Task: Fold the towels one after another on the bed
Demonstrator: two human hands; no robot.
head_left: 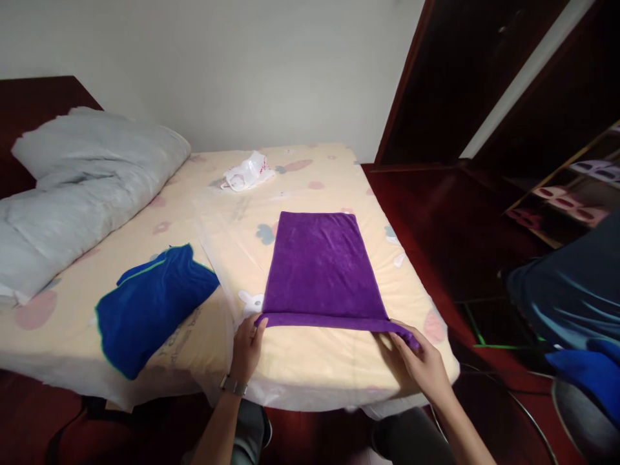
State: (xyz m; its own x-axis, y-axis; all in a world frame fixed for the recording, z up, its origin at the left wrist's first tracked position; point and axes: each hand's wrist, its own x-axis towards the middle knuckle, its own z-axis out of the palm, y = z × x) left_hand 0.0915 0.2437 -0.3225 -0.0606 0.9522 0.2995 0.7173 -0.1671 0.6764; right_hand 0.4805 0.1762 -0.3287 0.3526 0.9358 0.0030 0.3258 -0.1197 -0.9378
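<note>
A purple towel (322, 265) lies flat on the bed, its near edge turned over into a narrow band. At the band's left end, my left hand (248, 342) pinches the corner between thumb and fingers. My right hand (419, 355) grips the opposite end, where a bit of bunched cloth shows between the fingers. To the left of the purple towel, a crumpled blue towel (155, 310) with bright green edging rests on the bed.
The bed (310, 371) has a cream patterned sheet under a clear plastic cover. A grey quilt (97, 174) is heaped at the left, and a white plastic bag (248, 172) lies near the wall. At the right stand a shoe rack (552, 242) and something draped in dark blue cloth (571, 284).
</note>
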